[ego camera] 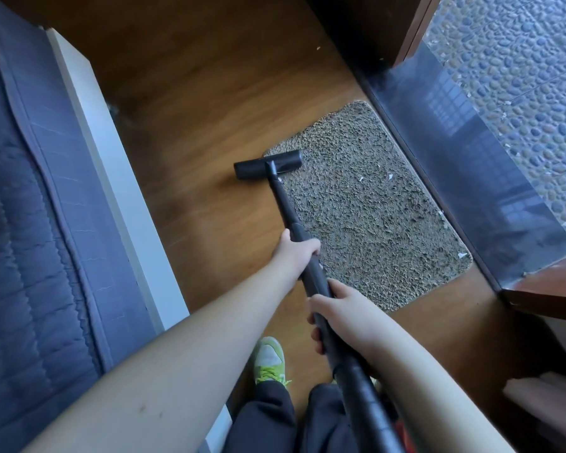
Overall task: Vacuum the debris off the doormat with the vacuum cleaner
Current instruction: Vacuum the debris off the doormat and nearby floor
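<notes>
A shaggy beige-grey doormat [370,207] lies on the wooden floor beside a dark threshold. Small white scraps of debris [389,177] dot its right half and edge. The black vacuum head [268,164] rests across the mat's far left corner, half on the floor. Its black tube [288,210] runs back toward me. My left hand [296,253] grips the tube midway. My right hand [337,313] grips it lower down, where it widens into the hose.
A bed with a grey quilted cover [36,240] and white frame [111,152] runs along the left. The dark threshold [464,165] and a pebble-patterned floor [520,76] lie to the right. Brown wooden door frames [546,289] stand at the right. My green shoe [270,361] is below.
</notes>
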`<action>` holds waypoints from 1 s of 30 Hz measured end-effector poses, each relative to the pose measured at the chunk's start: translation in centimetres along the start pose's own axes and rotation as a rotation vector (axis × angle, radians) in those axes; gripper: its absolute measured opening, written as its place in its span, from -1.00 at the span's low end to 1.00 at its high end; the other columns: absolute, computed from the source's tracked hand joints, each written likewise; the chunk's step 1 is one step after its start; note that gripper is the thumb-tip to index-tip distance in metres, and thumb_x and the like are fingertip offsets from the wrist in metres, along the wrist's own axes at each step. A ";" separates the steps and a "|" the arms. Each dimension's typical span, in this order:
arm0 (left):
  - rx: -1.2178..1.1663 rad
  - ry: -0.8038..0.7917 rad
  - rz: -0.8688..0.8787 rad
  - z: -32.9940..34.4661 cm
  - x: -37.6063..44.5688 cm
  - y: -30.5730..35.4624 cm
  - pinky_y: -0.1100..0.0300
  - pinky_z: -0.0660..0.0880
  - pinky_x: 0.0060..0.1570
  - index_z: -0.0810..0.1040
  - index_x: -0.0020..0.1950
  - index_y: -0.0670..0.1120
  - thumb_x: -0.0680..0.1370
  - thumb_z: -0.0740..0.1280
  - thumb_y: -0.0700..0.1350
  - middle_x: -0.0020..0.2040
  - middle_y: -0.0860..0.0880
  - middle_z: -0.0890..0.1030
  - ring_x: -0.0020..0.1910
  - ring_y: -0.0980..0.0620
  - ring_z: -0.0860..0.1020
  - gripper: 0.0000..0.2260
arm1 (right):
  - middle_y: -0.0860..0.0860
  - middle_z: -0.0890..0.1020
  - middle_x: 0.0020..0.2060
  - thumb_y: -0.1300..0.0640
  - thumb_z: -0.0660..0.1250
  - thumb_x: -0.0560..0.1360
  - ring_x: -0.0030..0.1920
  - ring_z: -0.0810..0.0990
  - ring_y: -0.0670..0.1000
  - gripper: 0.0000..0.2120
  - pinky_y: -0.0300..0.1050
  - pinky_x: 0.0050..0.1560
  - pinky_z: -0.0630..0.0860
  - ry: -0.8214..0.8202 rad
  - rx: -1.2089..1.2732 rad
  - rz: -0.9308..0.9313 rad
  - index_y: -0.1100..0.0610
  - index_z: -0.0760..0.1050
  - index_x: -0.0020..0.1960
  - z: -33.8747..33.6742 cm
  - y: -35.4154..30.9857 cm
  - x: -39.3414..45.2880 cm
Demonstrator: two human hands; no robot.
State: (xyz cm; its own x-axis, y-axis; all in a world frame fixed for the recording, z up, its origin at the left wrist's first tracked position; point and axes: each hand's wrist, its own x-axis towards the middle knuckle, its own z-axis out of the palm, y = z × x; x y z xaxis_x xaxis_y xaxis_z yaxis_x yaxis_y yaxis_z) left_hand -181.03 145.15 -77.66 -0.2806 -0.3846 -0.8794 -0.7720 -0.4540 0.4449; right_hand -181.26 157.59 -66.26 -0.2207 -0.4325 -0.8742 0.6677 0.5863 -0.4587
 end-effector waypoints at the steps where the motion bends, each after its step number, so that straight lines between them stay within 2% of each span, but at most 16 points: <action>1: -0.021 0.004 -0.007 -0.6 0.3 0.1 0.04 0.61 -0.34 0.31 0.31 -0.12 0.31 0.36 -0.19 -0.19 -0.14 0.55 -0.44 -0.09 0.59 -0.42 | 0.13 0.47 -0.29 0.29 0.20 0.51 -0.50 0.49 0.03 -0.92 -0.14 -0.45 0.47 -0.013 0.025 0.015 0.18 0.40 -0.01 0.4 -0.3 0.5; 4: -0.055 -0.003 -0.022 -1.4 0.7 0.3 -0.11 0.61 -0.18 0.34 0.19 -0.13 0.24 0.34 -0.16 -0.24 -0.16 0.52 -0.40 -0.11 0.57 -0.48 | 0.13 0.46 -0.28 0.28 0.20 0.52 -0.51 0.49 0.00 -0.90 -0.17 -0.47 0.47 -0.035 0.052 0.050 0.17 0.40 0.03 1.0 -0.8 1.3; 6: -0.061 -0.030 -0.033 -1.4 0.5 0.1 -0.08 0.63 -0.14 0.32 0.21 -0.12 0.29 0.34 -0.17 -0.20 -0.17 0.53 -0.35 -0.12 0.59 -0.49 | 0.13 0.45 -0.28 0.27 0.21 0.54 -0.51 0.48 -0.01 -0.90 -0.17 -0.48 0.47 -0.037 0.061 0.063 0.18 0.39 0.05 1.0 -0.8 1.2; 9: -0.035 -0.044 -0.066 -1.1 0.4 -0.4 -0.18 0.62 -0.01 0.28 0.34 -0.04 0.19 0.35 -0.09 0.04 -0.20 0.57 -0.09 -0.22 0.66 -0.29 | 0.14 0.45 -0.27 0.25 0.23 0.56 -0.52 0.48 -0.01 -0.87 -0.18 -0.49 0.47 -0.033 0.069 0.083 0.23 0.40 0.10 0.8 -0.5 0.4; 11: -0.039 -0.061 -0.091 -0.6 0.4 -0.9 -0.21 0.62 -0.01 0.22 0.43 0.02 0.13 0.34 -0.07 0.17 -0.22 0.55 0.03 -0.27 0.65 -0.15 | 0.14 0.45 -0.27 0.24 0.24 0.56 -0.52 0.48 -0.01 -0.86 -0.19 -0.50 0.46 -0.020 0.067 0.097 0.24 0.41 0.11 0.6 -0.3 -0.2; 16: -0.032 -0.082 -0.119 0.6 0.4 -2.6 -0.26 0.62 -0.09 0.17 0.45 0.15 -0.04 0.34 0.02 0.22 -0.21 0.52 0.03 -0.29 0.64 0.02 | 0.15 0.45 -0.27 0.23 0.25 0.58 -0.53 0.47 0.00 -0.89 -0.20 -0.52 0.43 0.002 0.055 0.118 0.21 0.42 0.10 0.1 0.3 -2.0; 19: -0.009 -0.110 -0.139 1.2 -0.4 -3.5 -0.24 0.62 -0.06 0.14 0.45 0.22 -0.03 0.34 0.03 0.22 -0.20 0.51 0.05 -0.29 0.63 0.02 | 0.14 0.45 -0.30 0.24 0.25 0.59 -0.53 0.46 0.01 -0.87 -0.19 -0.52 0.43 0.017 0.037 0.122 0.22 0.42 0.12 0.0 0.6 -3.1; 24: 0.041 -0.165 -0.130 2.0 -2.8 -4.3 -0.15 0.64 -0.04 0.04 0.53 0.21 0.12 0.36 0.02 0.20 -0.18 0.56 0.03 -0.23 0.65 -0.01 | 0.12 0.49 -0.34 0.24 0.27 0.56 -0.53 0.47 0.04 -0.87 -0.19 -0.52 0.45 0.052 -0.084 0.089 0.24 0.45 0.10 -0.5 1.6 -5.2; 30: 0.086 -0.197 -0.117 3.2 -4.1 -5.3 -0.11 0.64 0.00 -0.06 0.57 0.18 0.03 0.33 0.13 0.26 -0.13 0.55 0.08 -0.21 0.64 0.13 | 0.13 0.53 -0.35 0.22 0.31 0.53 -0.49 0.53 0.12 -0.91 -0.09 -0.41 0.47 0.062 -0.130 0.070 0.12 0.49 0.03 -1.0 2.6 -6.6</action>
State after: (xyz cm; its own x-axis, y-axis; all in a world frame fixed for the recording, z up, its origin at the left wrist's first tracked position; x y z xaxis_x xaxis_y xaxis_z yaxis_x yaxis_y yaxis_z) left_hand -177.64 151.66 -76.93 -0.2858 -0.1658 -0.9438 -0.8491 -0.4128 0.3296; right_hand -178.77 162.68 -61.85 -0.2231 -0.3462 -0.9112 0.5864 0.6991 -0.4092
